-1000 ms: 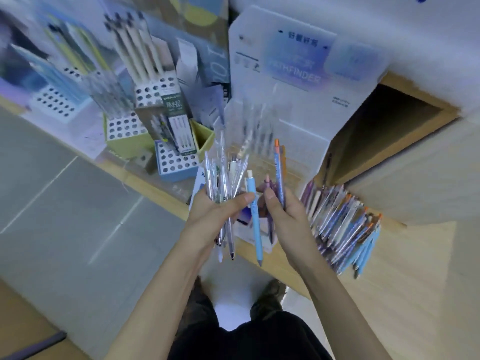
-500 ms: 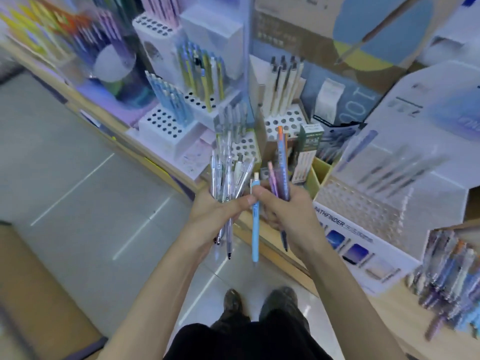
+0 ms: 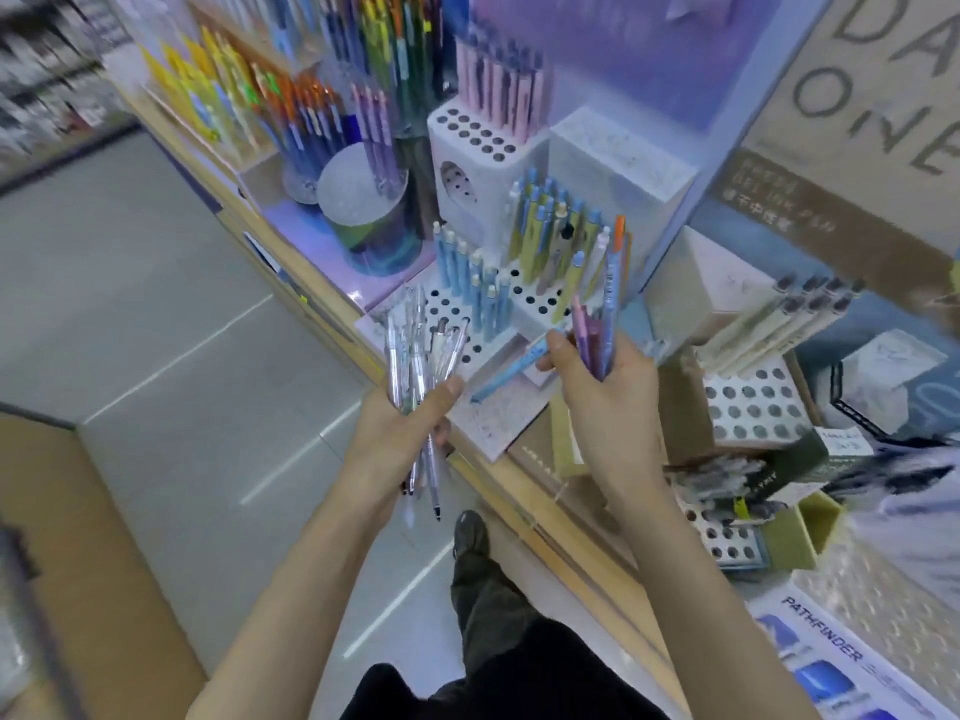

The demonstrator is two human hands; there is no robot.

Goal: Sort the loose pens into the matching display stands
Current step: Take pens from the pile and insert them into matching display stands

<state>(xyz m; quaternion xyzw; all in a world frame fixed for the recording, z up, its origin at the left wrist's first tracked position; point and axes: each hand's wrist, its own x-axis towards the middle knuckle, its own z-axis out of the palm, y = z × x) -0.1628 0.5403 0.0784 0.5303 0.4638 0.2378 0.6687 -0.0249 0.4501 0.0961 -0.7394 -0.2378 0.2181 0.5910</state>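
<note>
Since a second ago the view has swung left along the shelf, so the Pathfinder display (image 3: 831,662) now sits in the lower right corner, and the hands, then touching, have drawn apart. At centre left, the left hand (image 3: 400,428) grips a bundle of clear pens (image 3: 421,350), fingers curled round them, tips hanging below the fist. At centre right, the right hand (image 3: 602,397) clasps a few upright pink, purple and blue pens (image 3: 597,324), one with an orange cap. Its thumb also pinches a light blue pen (image 3: 511,374), which earlier hung upright between both hands and now slants toward the lower left. Just above the hands stands a white tiered stand (image 3: 535,304) full of holes, many of them empty. Matching light blue pens (image 3: 470,278) stand in its lower tier, yellow-green pens (image 3: 545,236) in the upper. The task looks far from done: both hands are full, and the slanted pen appears headed for the light blue row but is not yet in any hole. More stands with empty holes show at the right.
</note>
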